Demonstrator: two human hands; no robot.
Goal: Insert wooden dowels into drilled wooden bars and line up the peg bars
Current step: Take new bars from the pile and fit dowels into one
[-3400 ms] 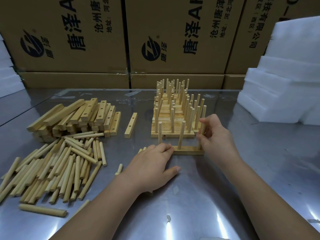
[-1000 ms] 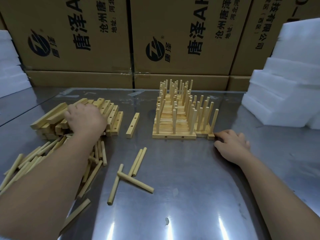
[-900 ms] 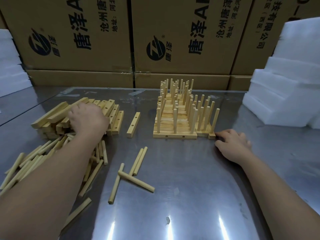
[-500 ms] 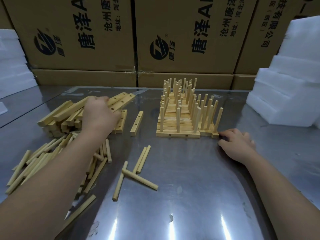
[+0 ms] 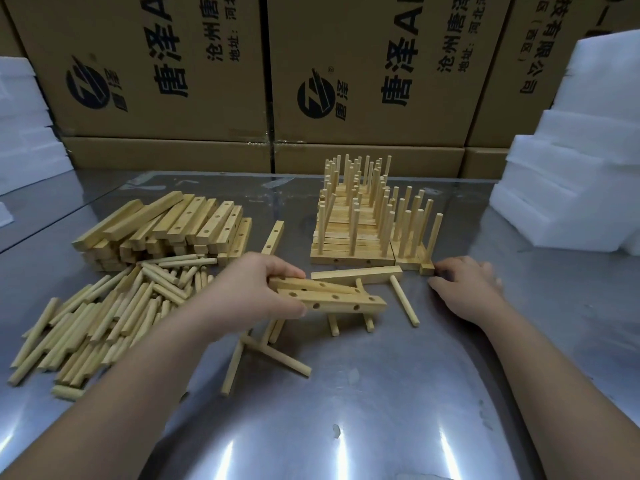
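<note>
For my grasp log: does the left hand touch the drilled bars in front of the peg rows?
Touching. The head view shows the left hand gripping the drilled bars, its fingers curled round their left ends.

— Where's the camera looking from?
— From the person's head, facing forward and down, wide-angled. The left hand (image 5: 252,292) and right hand (image 5: 464,287) sit close below it, mid-view, over the shiny grey metal table (image 5: 381,410); tall brown cardboard boxes (image 5: 363,46) fill the top, beyond the hands.
</note>
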